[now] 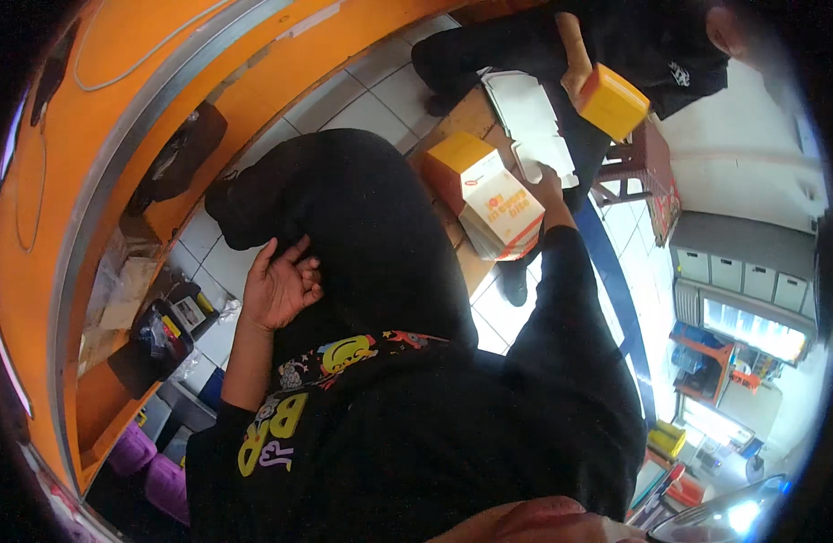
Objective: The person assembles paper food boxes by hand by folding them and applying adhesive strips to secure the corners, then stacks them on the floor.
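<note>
My left hand [285,288] is raised beside my left thigh, palm up, with its fingers apart and slightly curled and nothing in it. To the right, my right arm stretches out over a low wooden bench. My right hand [548,188] has its fingers at the near edge of a pile of flat white cartons [527,113] and seems to pinch one; the fingertips are partly hidden. Left of that hand lie printed cardboard boxes: a yellow and orange one [461,158] and a nested stack with a white printed side [502,210].
Across the bench a person in black holds a yellow box [615,101]. A dark red stool [647,172] stands beside them. An orange counter [154,54] with stocked shelves runs along my left, with black bins [158,339] below. Tiles [344,104] cover the floor.
</note>
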`<state>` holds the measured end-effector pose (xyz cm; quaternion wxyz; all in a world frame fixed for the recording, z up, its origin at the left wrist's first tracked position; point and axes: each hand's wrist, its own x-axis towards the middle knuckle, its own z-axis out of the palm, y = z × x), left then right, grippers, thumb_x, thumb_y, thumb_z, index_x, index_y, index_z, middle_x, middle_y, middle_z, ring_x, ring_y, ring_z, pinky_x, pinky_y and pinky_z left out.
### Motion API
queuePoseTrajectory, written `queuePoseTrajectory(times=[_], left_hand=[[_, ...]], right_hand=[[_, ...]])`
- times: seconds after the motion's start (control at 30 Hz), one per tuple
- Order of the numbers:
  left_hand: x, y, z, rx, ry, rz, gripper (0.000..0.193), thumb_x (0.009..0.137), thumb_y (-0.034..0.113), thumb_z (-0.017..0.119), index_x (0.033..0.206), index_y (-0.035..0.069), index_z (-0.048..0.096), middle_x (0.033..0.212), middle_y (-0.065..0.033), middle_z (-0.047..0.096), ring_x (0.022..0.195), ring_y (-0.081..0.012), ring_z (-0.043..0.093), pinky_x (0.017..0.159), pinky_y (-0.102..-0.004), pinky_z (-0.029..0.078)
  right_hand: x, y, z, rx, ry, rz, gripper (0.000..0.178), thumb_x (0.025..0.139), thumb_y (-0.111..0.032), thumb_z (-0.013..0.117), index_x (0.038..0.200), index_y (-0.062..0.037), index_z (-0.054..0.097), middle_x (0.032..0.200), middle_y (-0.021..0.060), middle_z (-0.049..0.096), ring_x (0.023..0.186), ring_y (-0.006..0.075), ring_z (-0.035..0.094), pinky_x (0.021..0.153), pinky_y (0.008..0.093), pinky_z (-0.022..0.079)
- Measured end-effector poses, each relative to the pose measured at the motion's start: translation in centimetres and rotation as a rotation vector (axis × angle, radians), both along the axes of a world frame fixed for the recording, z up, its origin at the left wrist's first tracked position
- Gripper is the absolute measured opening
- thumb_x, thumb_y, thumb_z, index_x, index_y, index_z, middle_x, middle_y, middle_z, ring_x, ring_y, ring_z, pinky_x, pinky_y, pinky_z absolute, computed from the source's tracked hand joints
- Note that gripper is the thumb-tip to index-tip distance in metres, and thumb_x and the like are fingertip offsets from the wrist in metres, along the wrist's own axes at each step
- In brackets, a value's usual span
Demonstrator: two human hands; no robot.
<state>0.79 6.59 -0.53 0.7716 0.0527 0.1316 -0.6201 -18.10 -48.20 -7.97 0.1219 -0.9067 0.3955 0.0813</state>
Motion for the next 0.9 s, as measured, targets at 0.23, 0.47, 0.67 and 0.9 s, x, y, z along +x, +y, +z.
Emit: queuePoseTrajectory(times=[0.23, 0.47, 0.67, 0.9], left_hand=[[0.5, -1.4, 0.4, 0.053, -0.001, -0.042, 0.049, 0.097, 0.049, 0.04, 0.125, 0.01, 0.054, 0.106, -0.0146, 0.058, 0.09, -0.0199, 0.056, 0.087, -0.0397, 0.046], [0.6, -1.9, 0.6, 0.08, -0.01, -0.06, 0.047, 0.097, 0.048, 0.041, 0.121, 0.011, 0.056, 0.106, -0.0139, 0.058, 0.09, -0.02, 0.057, 0.086, -0.0399, 0.046], [0.1, -1.8, 0.7, 0.19, -0.129, -0.04, 0.044, 0.097, 0.048, 0.042, 0.119, 0.012, 0.055, 0.099, -0.0109, 0.058, 0.089, -0.0191, 0.057, 0.084, -0.0393, 0.047], [-3.1, -4.1, 6.3, 1.062, -1.813, 0.374, 0.053, 0.077, 0.012, 0.076, 0.12, 0.004, 0.047, 0.101, -0.0103, 0.056, 0.1, -0.0256, 0.055, 0.091, -0.0448, 0.044]], right_hand=[[-1.7, -0.5, -1.1, -0.288, 0.121, 0.092, 0.02, 0.087, -0.021, 0.06, 0.099, -0.0079, 0.068, 0.109, 0.0114, 0.065, 0.098, 0.0289, 0.064, 0.083, 0.0401, 0.052], [-1.1, 1.4, 5.3, -0.665, -0.656, 0.076, 0.005, 0.082, -0.009, 0.062, 0.081, -0.0064, 0.067, 0.086, 0.0068, 0.066, 0.084, 0.0251, 0.063, 0.077, 0.0392, 0.047], [0.4, 7.9, 17.0, -0.634, -0.706, 0.305, 0.009, 0.08, -0.006, 0.065, 0.088, -0.0068, 0.068, 0.09, 0.0033, 0.067, 0.086, 0.0233, 0.063, 0.086, 0.0387, 0.045], [3.3, 18.4, 28.0, -0.772, -0.716, 0.675, 0.017, 0.071, -0.008, 0.071, 0.088, -0.0124, 0.069, 0.095, -0.0014, 0.067, 0.099, 0.0184, 0.061, 0.102, 0.0464, 0.036]])
